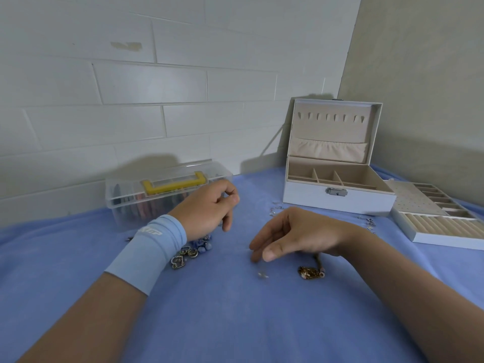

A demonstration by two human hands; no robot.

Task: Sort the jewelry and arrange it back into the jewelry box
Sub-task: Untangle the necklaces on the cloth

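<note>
An open white jewelry box [337,203] with beige compartments stands at the back right of the blue cloth. My right hand [296,234] hovers low in the middle, thumb and fingers pinched on a very thin chain whose small pendant [262,275] lies just below the fingertips. My left hand [209,205], with a blue wristband, is raised with thumb and forefinger pinched together; anything between them is too fine to see. A pile of heart charms and blue beads [188,252] lies under my left wrist. A gold piece [310,272] rests under my right wrist.
The box's lift-out tray [445,224] with ring rolls lies at the right edge. A clear plastic case [167,189] with a yellow handle stands behind my left hand. Small silver chains lie before the box [276,209] and near the tray [369,222]. Walls close the back and right.
</note>
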